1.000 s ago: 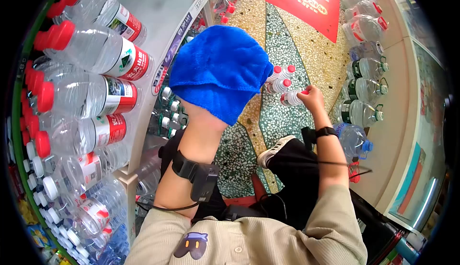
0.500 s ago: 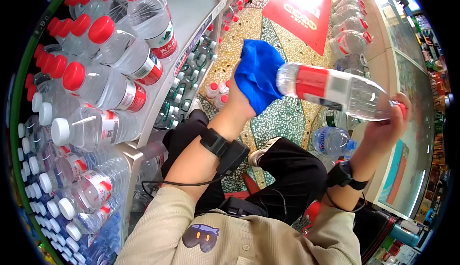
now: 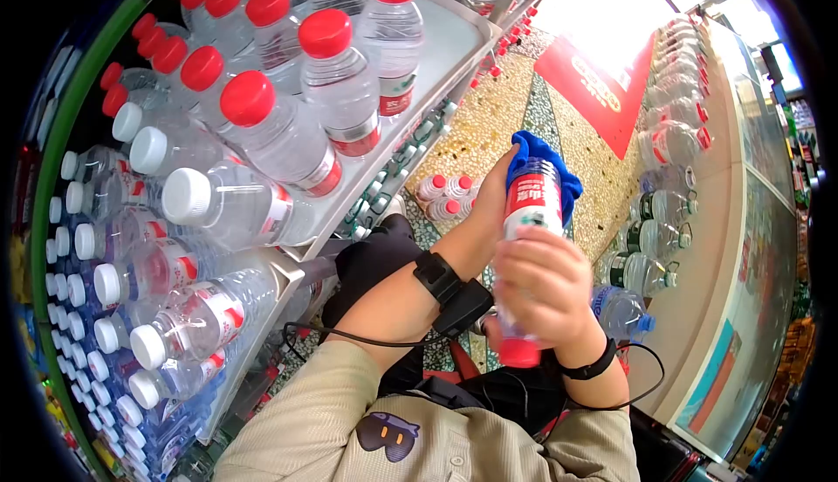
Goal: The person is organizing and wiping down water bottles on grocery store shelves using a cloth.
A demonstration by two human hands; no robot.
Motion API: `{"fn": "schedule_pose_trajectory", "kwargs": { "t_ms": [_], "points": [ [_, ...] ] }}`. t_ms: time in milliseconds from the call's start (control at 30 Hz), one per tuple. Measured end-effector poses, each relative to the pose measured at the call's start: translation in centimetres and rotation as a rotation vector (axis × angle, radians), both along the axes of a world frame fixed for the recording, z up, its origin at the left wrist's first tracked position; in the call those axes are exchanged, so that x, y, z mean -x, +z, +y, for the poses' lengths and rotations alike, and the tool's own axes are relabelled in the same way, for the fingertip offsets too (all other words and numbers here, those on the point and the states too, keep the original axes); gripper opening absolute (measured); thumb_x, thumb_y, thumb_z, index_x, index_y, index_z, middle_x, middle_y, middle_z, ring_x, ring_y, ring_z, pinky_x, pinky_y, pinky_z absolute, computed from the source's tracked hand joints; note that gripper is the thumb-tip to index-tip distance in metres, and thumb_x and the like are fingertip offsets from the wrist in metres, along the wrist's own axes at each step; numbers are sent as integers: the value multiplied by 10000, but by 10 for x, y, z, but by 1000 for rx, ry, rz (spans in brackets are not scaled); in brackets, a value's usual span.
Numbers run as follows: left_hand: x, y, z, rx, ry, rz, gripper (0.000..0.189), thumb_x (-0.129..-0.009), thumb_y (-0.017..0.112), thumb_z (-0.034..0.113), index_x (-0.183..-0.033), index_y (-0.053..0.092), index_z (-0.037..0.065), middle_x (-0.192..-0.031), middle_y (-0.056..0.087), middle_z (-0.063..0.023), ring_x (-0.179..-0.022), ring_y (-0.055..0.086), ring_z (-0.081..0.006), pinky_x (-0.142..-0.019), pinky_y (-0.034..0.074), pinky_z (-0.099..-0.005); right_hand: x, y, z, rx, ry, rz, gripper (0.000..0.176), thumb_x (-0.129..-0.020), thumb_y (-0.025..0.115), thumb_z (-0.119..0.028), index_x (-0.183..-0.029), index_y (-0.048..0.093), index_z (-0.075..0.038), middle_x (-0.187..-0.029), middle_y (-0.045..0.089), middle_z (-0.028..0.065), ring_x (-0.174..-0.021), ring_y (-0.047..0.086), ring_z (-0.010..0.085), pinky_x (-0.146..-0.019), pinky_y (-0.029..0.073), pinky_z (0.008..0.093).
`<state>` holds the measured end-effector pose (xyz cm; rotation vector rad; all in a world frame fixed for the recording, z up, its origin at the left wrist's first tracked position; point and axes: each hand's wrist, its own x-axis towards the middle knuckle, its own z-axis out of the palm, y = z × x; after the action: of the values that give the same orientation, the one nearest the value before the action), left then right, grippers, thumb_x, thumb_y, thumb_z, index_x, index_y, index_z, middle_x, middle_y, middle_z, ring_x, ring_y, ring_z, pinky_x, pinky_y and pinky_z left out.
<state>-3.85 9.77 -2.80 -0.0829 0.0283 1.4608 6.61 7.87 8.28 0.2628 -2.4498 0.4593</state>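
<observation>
A clear water bottle with a red-and-white label and a red cap hangs upside down in front of my body, its cap toward me. My right hand is closed round its upper part, near the cap. A blue cloth wraps the bottle's base. My left hand holds that cloth against the base from the left; its fingers are mostly hidden behind the bottle and cloth.
On the left, a shelf carries rows of red-capped bottles, with white-capped bottles lower down. More bottles line the floor beside a glass-fronted counter. A red mat lies ahead on the speckled floor.
My right hand has brought the bottle left and inward, tipping it from near level to cap-down. The cloth now wraps its base instead of draping flat over my left hand. The view has shifted.
</observation>
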Motion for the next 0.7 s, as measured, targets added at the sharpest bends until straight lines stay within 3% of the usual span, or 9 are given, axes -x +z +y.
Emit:
{"fn": "schedule_pose_trajectory", "kwargs": {
  "t_ms": [167,233,267,300,367,467,600,667,700],
  "points": [
    [6,-25,13,236,44,86,547,-941,405,541,-996,564,21,-961,645,-167,-789,660,-275,-680,570,-404,0,-3,21,59,-29,54,236,-686,692,-172,-835,574,-31,-894,631,113,-871,644,309,-791,537,443],
    [-2,-27,12,347,259,278,375,-978,436,396,-994,561,42,-942,640,-133,-834,652,-236,-747,544,-379,-4,-5,31,363,-222,221,265,-742,707,-159,-898,570,5,-927,637,166,-879,642,326,-786,526,431],
    [-4,-24,10,416,308,406,323,-987,438,350,-999,560,51,-936,639,-124,-852,648,-224,-769,535,-371,0,-7,39,715,-242,342,310,-790,693,-203,-945,568,34,-935,635,195,-874,640,318,-790,519,426],
    [-7,-27,12,459,364,516,305,-992,424,330,-1007,558,57,-870,639,-104,-762,658,-211,-701,554,-363,5,4,52,949,-237,404,321,-813,652,-205,-972,565,59,-952,632,213,-871,639,312,-796,520,430],
    [-2,-11,3,442,327,533,308,-991,425,330,-1003,559,54,-820,637,-92,-685,655,-205,-641,558,-356,15,15,85,1004,-175,492,271,-840,578,-137,-987,555,90,-929,626,208,-841,650,304,-792,539,421],
    [-17,1,2,384,207,589,314,-978,456,332,-959,578,43,-752,625,-70,-580,624,-179,-568,550,-328,52,24,110,827,-304,630,168,-856,529,-30,-985,568,70,-904,631,189,-829,656,292,-787,544,401],
    [-30,-16,11,330,182,360,299,-966,491,344,-907,596,70,-792,627,-36,-678,621,-151,-630,523,-305,111,24,145,-2,-480,414,111,-857,550,1,-956,599,16,-945,654,98,-856,644,192,-792,542,330],
    [-31,-27,18,339,211,363,283,-952,510,371,-904,591,104,-811,627,-25,-713,628,-157,-658,518,-328,148,21,139,908,-91,370,127,-840,630,-84,-936,631,-1,-875,660,66,-819,637,162,-736,521,293],
    [-33,-27,20,348,216,372,272,-945,519,382,-909,586,121,-820,625,-19,-729,627,-158,-671,514,-332,162,23,133,1059,-169,343,152,-831,653,-119,-931,642,-4,-854,658,56,-791,627,141,-724,510,276]
  ]
}}
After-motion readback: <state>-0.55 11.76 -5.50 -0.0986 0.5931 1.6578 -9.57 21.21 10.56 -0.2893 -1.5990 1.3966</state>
